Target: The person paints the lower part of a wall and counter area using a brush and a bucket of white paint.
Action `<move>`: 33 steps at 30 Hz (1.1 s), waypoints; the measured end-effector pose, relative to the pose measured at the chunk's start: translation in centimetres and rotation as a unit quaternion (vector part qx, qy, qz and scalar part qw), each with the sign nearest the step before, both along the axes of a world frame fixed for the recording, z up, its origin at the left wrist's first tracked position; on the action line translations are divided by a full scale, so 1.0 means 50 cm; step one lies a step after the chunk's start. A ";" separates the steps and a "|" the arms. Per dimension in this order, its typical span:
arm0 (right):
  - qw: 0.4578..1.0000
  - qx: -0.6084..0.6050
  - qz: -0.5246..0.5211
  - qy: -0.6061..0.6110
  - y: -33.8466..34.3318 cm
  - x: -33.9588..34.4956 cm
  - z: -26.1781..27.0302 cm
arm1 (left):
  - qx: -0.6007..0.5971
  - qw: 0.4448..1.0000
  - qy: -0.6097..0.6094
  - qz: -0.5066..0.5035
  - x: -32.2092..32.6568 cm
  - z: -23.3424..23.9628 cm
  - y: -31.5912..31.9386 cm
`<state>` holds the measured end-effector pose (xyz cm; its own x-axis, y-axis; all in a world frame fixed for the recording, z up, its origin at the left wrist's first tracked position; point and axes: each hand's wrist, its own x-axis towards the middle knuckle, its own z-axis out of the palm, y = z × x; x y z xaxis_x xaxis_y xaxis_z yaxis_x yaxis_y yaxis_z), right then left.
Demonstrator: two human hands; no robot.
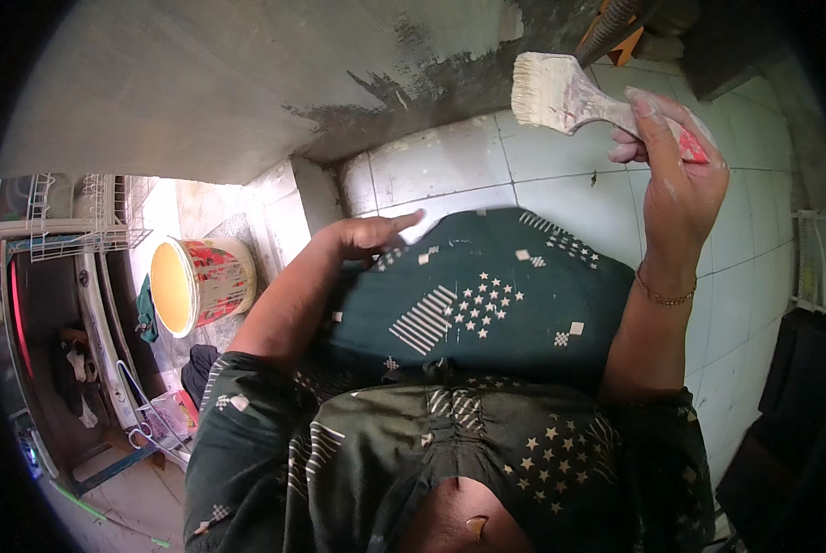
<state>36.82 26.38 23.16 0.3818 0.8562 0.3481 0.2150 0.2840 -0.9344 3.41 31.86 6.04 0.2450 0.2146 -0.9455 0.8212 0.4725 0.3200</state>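
Note:
My right hand (682, 159), smeared with white paint, grips the handle of a wide flat paintbrush (547, 93). White paint coats the bristles, which point left toward the grey wall (247, 83) and look apart from it. Dark unevenly covered patches (426, 76) show along the wall's lower part. My left hand (375, 235) is beside my knee, under the green patterned garment (482, 304), with one digit stretched out. A smooth white surface (447, 207) shows next to that hand; what it is and whether the hand holds it cannot be told.
Pale tiles (565, 200) cover the floor. Left stand a paint-streaked bucket (223, 283), a white wire rack (88, 214) and a dark shelf unit (46, 311). A ribbed hose (610, 27) hangs near an orange object (625, 48). Dark box-like objects (786, 387) are at right.

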 end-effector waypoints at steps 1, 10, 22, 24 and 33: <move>1.000 0.000 0.001 0.000 0.003 -0.005 0.001 | 0.088 0.995 -0.034 0.011 0.031 0.050 0.004; 0.999 -0.042 0.018 0.001 0.022 -0.020 -0.004 | 0.202 0.924 -0.301 0.120 0.007 0.007 -0.004; 0.996 -0.072 0.033 0.052 0.040 -0.034 -0.033 | 0.075 0.860 -0.503 -0.036 0.021 0.369 -0.089; 0.994 -0.101 0.032 -0.005 0.042 -0.043 -0.034 | -0.094 0.655 -0.740 -0.123 0.045 0.416 -0.136; 0.995 -0.090 0.051 -0.009 0.046 -0.055 -0.047 | 0.147 0.724 -0.640 -0.211 0.067 0.496 -0.231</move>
